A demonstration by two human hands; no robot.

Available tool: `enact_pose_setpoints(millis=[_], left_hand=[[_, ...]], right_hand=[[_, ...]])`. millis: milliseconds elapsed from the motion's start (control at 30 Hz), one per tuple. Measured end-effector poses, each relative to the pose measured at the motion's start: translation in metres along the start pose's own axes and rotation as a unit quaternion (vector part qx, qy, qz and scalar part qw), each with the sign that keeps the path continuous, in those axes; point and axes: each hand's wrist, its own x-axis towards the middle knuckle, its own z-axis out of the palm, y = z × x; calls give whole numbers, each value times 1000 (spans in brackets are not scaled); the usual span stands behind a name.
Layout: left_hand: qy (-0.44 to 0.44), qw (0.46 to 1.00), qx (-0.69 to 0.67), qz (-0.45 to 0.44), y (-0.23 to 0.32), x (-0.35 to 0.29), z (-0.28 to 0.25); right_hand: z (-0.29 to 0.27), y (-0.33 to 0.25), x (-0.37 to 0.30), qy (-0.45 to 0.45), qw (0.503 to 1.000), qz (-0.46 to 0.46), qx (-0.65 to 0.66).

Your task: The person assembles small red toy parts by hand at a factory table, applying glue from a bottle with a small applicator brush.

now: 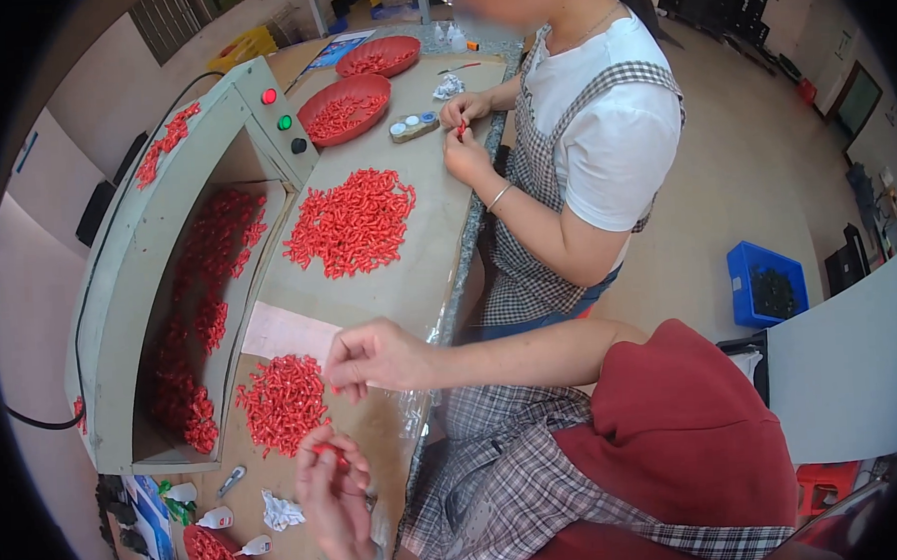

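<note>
My left hand [330, 495], with a bracelet at the wrist, is closed around a small glossy red piece [328, 453] held up between thumb and fingers. Just above it, my right hand [380, 357] pinches its fingertips together over the table. A bit of red shows at those fingertips, too small to name. Beside both hands lies a heap of small red pieces [282, 402] on the brown table surface. A pale pink sheet [289, 332] lies at the far end of this heap, next to my right hand.
A grey box-like machine [120, 324] with more red pieces inside stands left. A co-worker [603, 153] handles a red piece beyond a larger red heap [351, 222]. Red trays [346, 109] stand farther off. Small white bottles [217, 517], a cutter [232, 481] and crumpled tissue [281, 509] lie nearby.
</note>
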Motion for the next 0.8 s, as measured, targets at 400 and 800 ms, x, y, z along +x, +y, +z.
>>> enact_pose_setpoints(millis=[400,800], left_hand=[[-27,998,36,-51,-49,2,25],[39,974,220,40,-75,5,24]], right_hand=[[-4,-13,-74,5,932,-179,-315],[-24,3,-78,-5,964,-46,-260]])
